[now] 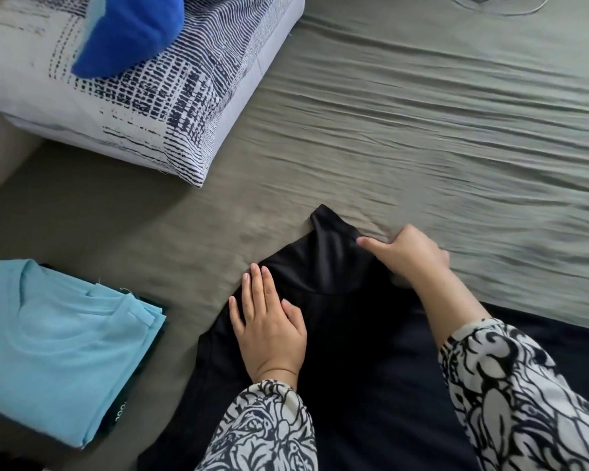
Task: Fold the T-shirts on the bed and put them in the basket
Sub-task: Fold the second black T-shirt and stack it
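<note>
Now the left hand [266, 331] is pressing flat-fingered on the black T-shirt [337, 334] while the right hand [405, 253] is pinching its sleeve. Next, probably, that sleeve is folding inward.

The bed [422, 113], covered in a wrinkled grey-green sheet, is carrying a patterned white-and-navy pillow [170, 96] at its upper left. A black T-shirt [347, 334] is lying on the sheet at lower centre. At lower left a folded light blue T-shirt [55, 348] is sitting on top of a dark folded garment [150, 302], whose edges are peeking out.
</note>
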